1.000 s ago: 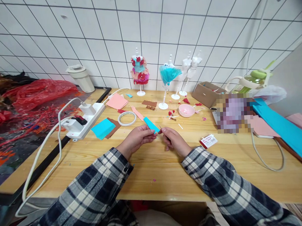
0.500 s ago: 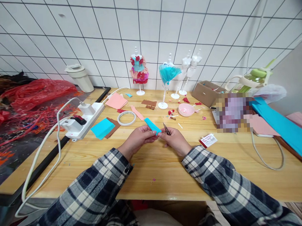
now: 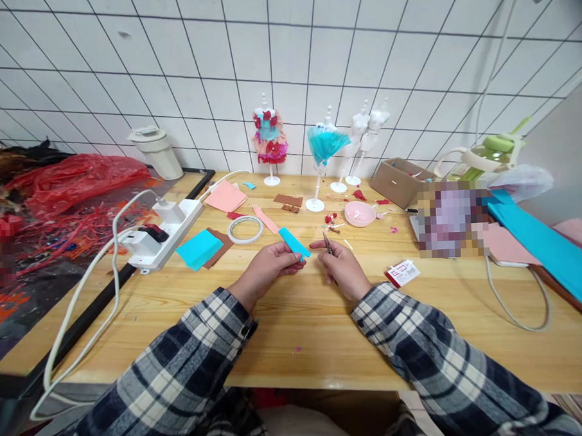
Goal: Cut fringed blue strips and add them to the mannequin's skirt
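A red bag [image 3: 91, 178] lies beyond the left edge of the wooden tabletop [image 3: 296, 327], and a pale cup [image 3: 159, 153] stands by its back left corner. A white power strip [image 3: 187, 217] runs along the left edge. To its right lie a blue sheet [image 3: 196, 250] partly over a brown sheet [image 3: 222, 248], then pink sheets [image 3: 226, 195] nearer the back edge, and a tape roll [image 3: 246, 240] lying flat.

About midway between the near and back edges, the person's left hand [image 3: 269, 270] pinches the lower end of a blue strip [image 3: 292, 241] between its fingers. The strip slants up and away to the left, its far end near a narrow pink strip [image 3: 265, 219]; I cannot tell whether the two touch. Behind, towards the back edge, stands a mini mannequin in ruffles [image 3: 271, 138].

Just right of the blue strip is the right hand [image 3: 341, 267], its fingers curled round a small metal tool [image 3: 327, 243] that points away from the person. Half a second ago this hand's fingers met the strip; now they have drawn slightly clear, so the left hand alone carries it.

Farther right come a mannequin with a blue fan [image 3: 328, 143], a pink bowl [image 3: 360, 221], a cardboard box [image 3: 395, 181] and a small packet [image 3: 403, 272]. A long blue sheet [image 3: 548, 252] lies towards the right edge.
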`<action>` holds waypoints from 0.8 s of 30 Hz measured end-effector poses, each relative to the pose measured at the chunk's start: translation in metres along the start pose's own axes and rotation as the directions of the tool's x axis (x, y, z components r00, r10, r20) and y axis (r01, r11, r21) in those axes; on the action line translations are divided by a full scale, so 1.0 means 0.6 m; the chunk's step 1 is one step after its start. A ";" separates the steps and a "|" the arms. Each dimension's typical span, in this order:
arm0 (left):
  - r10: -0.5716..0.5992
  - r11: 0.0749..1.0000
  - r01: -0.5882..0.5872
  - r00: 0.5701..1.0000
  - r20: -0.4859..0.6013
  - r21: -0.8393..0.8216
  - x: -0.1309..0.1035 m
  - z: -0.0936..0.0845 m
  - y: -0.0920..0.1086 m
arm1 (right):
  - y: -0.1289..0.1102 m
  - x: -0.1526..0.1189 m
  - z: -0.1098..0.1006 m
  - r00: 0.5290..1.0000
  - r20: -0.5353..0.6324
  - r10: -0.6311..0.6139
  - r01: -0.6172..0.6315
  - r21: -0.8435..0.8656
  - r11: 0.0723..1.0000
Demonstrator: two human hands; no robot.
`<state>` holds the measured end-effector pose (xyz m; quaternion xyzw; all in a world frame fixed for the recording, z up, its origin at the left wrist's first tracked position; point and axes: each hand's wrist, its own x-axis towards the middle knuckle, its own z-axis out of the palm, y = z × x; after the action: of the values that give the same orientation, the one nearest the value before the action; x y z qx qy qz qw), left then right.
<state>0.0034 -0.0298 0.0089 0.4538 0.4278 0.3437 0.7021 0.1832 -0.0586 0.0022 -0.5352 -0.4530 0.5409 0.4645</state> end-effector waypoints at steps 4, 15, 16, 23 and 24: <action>0.010 1.000 -0.011 1.000 0.021 0.026 0.000 0.001 -0.002 | -0.002 -0.003 -0.002 0.997 0.070 0.026 -0.027 0.020 0.999; -0.002 0.999 -0.001 0.997 0.073 0.041 -0.003 0.002 0.004 | 0.011 0.005 0.001 0.998 0.055 0.005 -0.001 -0.087 0.996; 0.002 0.999 -0.005 0.997 0.081 0.036 -0.003 0.001 0.005 | 0.011 0.005 0.002 0.999 0.053 0.006 -0.001 -0.088 0.996; 0.038 0.996 -0.045 0.996 0.077 0.083 -0.001 0.008 -0.008 | 0.005 -0.002 0.009 0.998 0.054 0.011 -0.006 -0.097 0.995; 0.038 0.994 -0.043 0.998 0.050 0.096 0.000 0.009 -0.010 | 0.004 -0.003 0.010 0.999 0.049 0.016 -0.011 -0.102 0.995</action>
<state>0.0086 -0.0337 0.0047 0.5040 0.4176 0.3258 0.6822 0.1771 -0.0609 0.0001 -0.5475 -0.4878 0.5335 0.4215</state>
